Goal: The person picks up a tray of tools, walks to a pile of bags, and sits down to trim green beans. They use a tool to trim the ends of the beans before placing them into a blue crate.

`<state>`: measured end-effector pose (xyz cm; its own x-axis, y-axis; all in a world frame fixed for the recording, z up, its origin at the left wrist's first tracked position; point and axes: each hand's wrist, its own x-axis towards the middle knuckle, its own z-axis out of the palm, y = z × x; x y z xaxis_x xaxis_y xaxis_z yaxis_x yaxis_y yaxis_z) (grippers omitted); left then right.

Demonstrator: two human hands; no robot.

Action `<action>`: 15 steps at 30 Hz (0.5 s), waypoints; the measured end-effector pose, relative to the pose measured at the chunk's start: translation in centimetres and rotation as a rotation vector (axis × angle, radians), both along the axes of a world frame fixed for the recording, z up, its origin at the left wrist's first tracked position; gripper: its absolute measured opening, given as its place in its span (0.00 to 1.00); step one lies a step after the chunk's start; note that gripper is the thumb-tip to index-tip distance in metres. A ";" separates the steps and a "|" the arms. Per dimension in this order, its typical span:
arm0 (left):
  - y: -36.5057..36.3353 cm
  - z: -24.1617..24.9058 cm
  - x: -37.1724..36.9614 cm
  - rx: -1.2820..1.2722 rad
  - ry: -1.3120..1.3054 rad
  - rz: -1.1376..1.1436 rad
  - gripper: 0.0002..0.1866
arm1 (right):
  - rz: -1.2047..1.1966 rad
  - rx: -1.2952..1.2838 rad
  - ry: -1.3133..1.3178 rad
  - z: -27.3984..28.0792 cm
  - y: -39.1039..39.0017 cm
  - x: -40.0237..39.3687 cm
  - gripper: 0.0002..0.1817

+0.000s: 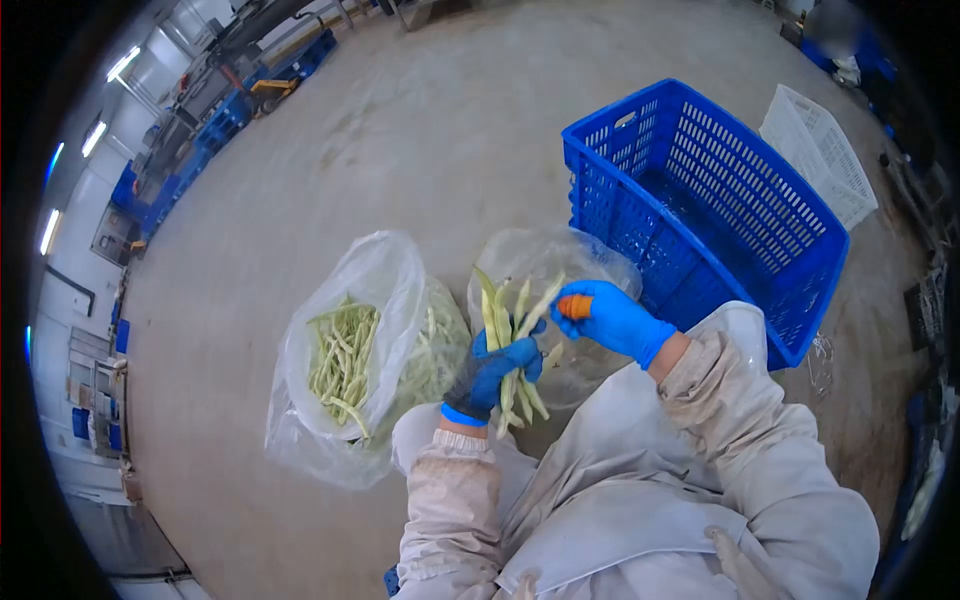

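Note:
My left hand [505, 368], in a blue glove with a dark patch at the wrist, is closed around a bunch of long pale green beans [502, 315]. The beans stick out above and below the fist. Just to the right, my right hand [607, 316], also blue-gloved, has its fingers curled at a small ribbed orange object [575, 307], whose exact kind I cannot make out. A clear plastic bag [610, 262] lies open beneath both hands. Left of them stands another plastic bag [385, 262], full of green beans [343, 360].
A big blue slatted crate [690, 235] stands at the right, close to my knee. Behind it is a white slatted basket [815, 150]. Blue pallets and equipment [215, 125] line the far left wall. The grey floor [450, 130] stretches ahead.

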<state>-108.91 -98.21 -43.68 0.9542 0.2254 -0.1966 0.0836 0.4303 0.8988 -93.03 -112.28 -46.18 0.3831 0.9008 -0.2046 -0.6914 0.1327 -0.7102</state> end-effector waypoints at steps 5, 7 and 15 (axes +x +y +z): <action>0.5 -1.4 0.3 -0.081 0.039 0.230 0.15 | 0.249 -0.301 -0.478 1.1 -2.1 -0.6 0.09; 1.1 -2.5 0.5 -0.144 0.058 0.285 0.15 | 0.272 -0.251 -0.473 2.7 -3.0 -0.1 0.10; 3.7 -2.7 0.3 -0.553 -0.307 0.583 0.12 | 0.128 0.157 -0.164 3.9 -8.9 3.7 0.06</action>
